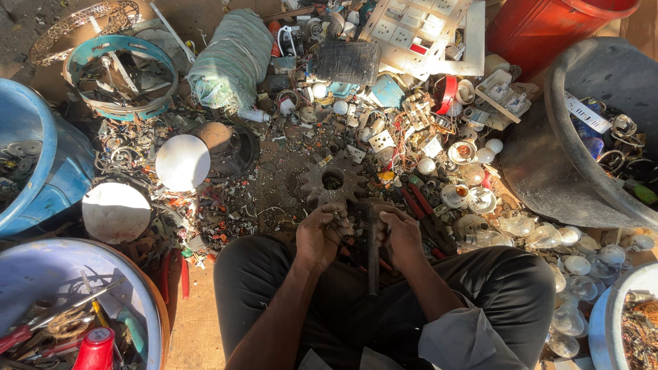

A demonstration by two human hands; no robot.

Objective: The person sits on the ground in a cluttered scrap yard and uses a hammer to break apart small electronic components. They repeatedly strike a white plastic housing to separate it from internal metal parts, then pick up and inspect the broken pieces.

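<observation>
Both hands (360,236) grip a dark, rusty hammer (373,257), handle pointing down.

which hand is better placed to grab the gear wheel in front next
Left, probably. The left hand sits directly below the gear wheel, almost touching its lower edge. The right hand is off to the side, beside the hammer.

You have two round white lamp domes (182,162) (116,212) on your left. One rusty grey metal gear wheel (332,181) lies ahead, and one big red plastic barrel (548,24) stands beyond.
</observation>
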